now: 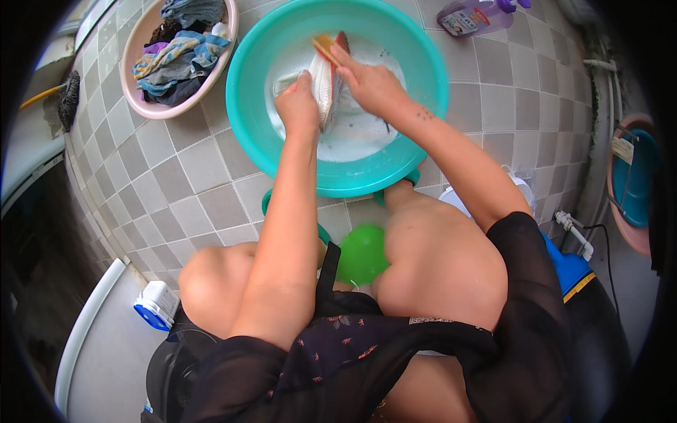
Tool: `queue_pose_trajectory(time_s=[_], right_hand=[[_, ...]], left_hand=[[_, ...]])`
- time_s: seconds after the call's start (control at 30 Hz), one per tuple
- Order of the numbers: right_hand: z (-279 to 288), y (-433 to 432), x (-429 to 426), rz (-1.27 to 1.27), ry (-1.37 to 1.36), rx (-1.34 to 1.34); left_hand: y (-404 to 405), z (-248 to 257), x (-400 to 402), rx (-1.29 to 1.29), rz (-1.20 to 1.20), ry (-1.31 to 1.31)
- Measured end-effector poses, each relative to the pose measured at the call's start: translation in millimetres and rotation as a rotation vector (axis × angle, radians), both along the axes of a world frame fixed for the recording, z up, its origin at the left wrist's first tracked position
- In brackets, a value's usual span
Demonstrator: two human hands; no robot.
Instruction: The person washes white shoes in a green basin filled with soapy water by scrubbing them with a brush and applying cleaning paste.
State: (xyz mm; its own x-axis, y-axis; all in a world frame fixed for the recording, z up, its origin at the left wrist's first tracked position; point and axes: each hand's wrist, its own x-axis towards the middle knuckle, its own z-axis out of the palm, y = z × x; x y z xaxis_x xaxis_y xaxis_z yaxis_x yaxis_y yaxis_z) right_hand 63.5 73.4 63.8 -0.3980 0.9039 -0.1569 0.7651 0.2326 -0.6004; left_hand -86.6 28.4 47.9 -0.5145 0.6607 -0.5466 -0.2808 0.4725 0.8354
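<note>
A large teal plastic basin [338, 182] of cloudy, sudsy water lies in front of me on the tiled floor. My left hand [297, 103] grips a white, textured item with red edging [323, 92], apparently a shoe, tilted upright inside the basin. Above its upper end, my right hand [365, 79] holds a yellowish scrub brush [323, 45] against the red edge. The right fingers look slightly blurred. Part of the shoe is hidden behind my left hand and under the brush. Beside my left hand, a pale shape in the water is too unclear to name.
A pink basin [174, 112] of wet clothes or socks stands at the upper left. A purple pump bottle [468, 20] stands at the upper right. Between my legs is a green round object [364, 254]. White pipes [574, 227] run along the right wall.
</note>
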Motion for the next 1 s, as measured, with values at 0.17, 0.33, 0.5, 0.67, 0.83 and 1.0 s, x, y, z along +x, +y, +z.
queue_pose_trajectory(time_s=[0.17,0.33,0.5,0.67,0.83,1.0], right_hand=[[0.0,-42.0,6.1,0.098,0.042,-0.113],[-26.9,-2.2,-0.7,-0.078,-0.009,-0.223],[-32.4,-32.1,7.8,-0.007,0.033,-0.254],[-31.9,-5.8,2.2,-0.199,0.028,-0.243],[-24.2,-18.2,-1.7,-0.048,-0.058,-0.296],[-59.1,7.6,26.7,-0.183,-0.141,-0.233]], left_hand=[[-20.9,-10.1,-5.4,-0.035,0.194,-0.417],[-20.4,-29.3,-9.4,-0.003,0.279,-0.722],[-20.3,-34.8,-12.4,-0.12,0.285,-0.91],[-17.9,-52.7,-19.3,-0.054,0.338,-1.056],[-24.6,-45.1,-19.9,-0.085,0.286,-1.0],[-13.9,-29.1,-18.0,0.059,0.217,-0.799]])
